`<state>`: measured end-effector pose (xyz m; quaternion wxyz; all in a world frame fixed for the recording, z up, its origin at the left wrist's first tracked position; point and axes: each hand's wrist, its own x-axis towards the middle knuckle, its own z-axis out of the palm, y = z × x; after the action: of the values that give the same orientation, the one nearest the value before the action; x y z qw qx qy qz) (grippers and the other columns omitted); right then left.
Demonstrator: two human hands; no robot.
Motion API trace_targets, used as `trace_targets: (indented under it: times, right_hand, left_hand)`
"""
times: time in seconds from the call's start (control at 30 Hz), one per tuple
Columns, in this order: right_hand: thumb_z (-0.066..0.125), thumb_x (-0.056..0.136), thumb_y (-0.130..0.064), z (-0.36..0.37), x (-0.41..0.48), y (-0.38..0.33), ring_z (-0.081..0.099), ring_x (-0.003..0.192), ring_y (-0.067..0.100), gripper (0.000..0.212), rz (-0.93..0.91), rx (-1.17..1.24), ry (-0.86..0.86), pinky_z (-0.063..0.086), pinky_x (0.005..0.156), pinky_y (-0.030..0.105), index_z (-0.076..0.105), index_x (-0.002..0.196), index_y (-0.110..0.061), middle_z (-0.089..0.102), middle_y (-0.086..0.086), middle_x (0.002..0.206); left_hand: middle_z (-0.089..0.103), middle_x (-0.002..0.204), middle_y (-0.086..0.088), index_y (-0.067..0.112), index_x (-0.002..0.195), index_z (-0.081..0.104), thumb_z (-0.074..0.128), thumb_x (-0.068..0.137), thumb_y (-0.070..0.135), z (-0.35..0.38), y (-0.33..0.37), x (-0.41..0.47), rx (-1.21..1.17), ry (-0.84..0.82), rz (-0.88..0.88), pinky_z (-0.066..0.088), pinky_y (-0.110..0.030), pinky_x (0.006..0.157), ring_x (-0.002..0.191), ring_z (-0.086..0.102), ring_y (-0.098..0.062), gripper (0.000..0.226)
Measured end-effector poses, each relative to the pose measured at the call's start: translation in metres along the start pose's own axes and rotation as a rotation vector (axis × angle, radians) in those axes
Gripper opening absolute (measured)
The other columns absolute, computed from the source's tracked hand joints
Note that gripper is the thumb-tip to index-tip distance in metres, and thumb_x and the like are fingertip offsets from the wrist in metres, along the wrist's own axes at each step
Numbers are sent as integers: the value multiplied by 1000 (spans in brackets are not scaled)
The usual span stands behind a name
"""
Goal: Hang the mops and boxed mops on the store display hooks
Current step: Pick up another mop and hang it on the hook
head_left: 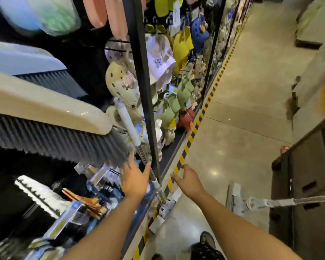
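White foam wraps the top of a mop (pixel 128 122) whose metal pole leans along the black shelf post (pixel 141 72), just to the right of the left hand (pixel 134 182). That hand is spread wide and grips nothing; whether its thumb touches the pole I cannot tell. Just past the pole, the right hand (pixel 189 182) hovers relaxed and empty. Further to its right a second mop (pixel 238 202) lies on the floor (pixel 242 91). Above the left hand hangs a broom (pixel 45 117) with grey bristles, and beyond it clogs (pixel 120 81)
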<state>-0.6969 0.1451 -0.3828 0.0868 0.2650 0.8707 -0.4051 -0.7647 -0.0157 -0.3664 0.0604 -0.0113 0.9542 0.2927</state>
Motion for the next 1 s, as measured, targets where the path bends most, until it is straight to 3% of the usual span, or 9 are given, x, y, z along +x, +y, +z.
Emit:
trace_targets:
  times: [0.1, 0.2, 0.3, 0.47, 0.63, 0.73, 0.83, 0.9, 1.0]
  right_hand:
    - [58, 94, -44, -12, 44, -29, 48, 125, 29, 61, -132, 27, -20, 43, 99, 36, 42, 139, -6, 54, 12, 132]
    - [60, 94, -42, -26, 86, -67, 49, 126, 24, 59, -279, 71, -59, 41, 98, 32, 43, 140, -9, 53, 8, 135]
    - [62, 93, -40, -38, 121, -100, 52, 124, 22, 56, -422, 123, -149, 44, 102, 36, 46, 137, -10, 55, 8, 132]
    - [64, 93, -30, -55, 150, -135, 53, 110, 17, 50, -638, 154, -263, 44, 93, 30, 49, 133, -4, 56, 7, 118]
    - [67, 92, -25, -64, 157, -158, 54, 111, 14, 54, -671, 267, -532, 45, 102, 34, 45, 139, -10, 54, 2, 119]
    - [72, 85, -29, -64, 155, -162, 63, 102, 23, 46, -718, 239, -696, 51, 95, 44, 58, 124, -9, 65, 9, 111]
    - [72, 86, -27, -64, 150, -151, 66, 87, 22, 18, -810, 124, -820, 55, 85, 45, 64, 97, -16, 68, 4, 89]
    - [73, 87, -22, -68, 148, -144, 67, 94, 17, 16, -827, 134, -872, 55, 88, 39, 66, 101, -18, 70, -1, 96]
    - [73, 86, -21, -77, 144, -134, 66, 100, 11, 19, -855, 136, -868, 54, 91, 31, 68, 104, -21, 71, -3, 102]
  left_hand:
    - [41, 149, -11, 12, 152, 23, 61, 92, 43, -2, 23, 36, -278, 125, -24, 40, -35, 98, 132, 44, -29, 77]
    - [33, 155, -10, 12, 153, 23, 66, 88, 45, -1, 36, 74, -363, 269, -79, 34, -39, 109, 141, 33, -27, 85]
    - [34, 156, -6, 15, 153, 24, 71, 87, 39, -5, 50, 104, -479, 316, -143, 36, -34, 106, 140, 35, -24, 85]
    - [57, 130, -6, 9, 139, 46, 71, 88, 22, -6, 69, 123, -610, 395, -150, 45, -28, 87, 118, 54, -20, 58]
    - [68, 104, 5, 24, 114, 60, 66, 90, 4, -1, 74, 99, -765, 399, -174, 53, -21, 82, 95, 66, -5, 32]
    - [64, 91, 8, 15, 114, 59, 64, 89, -5, 8, 80, 74, -820, 360, -270, 52, -11, 71, 81, 61, -2, 32]
    - [64, 102, 3, 12, 121, 57, 67, 86, -4, 21, 77, 52, -842, 316, -322, 55, -23, 89, 93, 63, -8, 40]
    - [67, 105, 4, 20, 111, 61, 69, 86, -1, 29, 72, 40, -854, 297, -300, 55, -33, 92, 98, 65, -10, 34]
    - [68, 100, 6, 23, 97, 63, 69, 85, 1, 36, 74, 31, -900, 343, -277, 53, -23, 88, 99, 65, -14, 26]
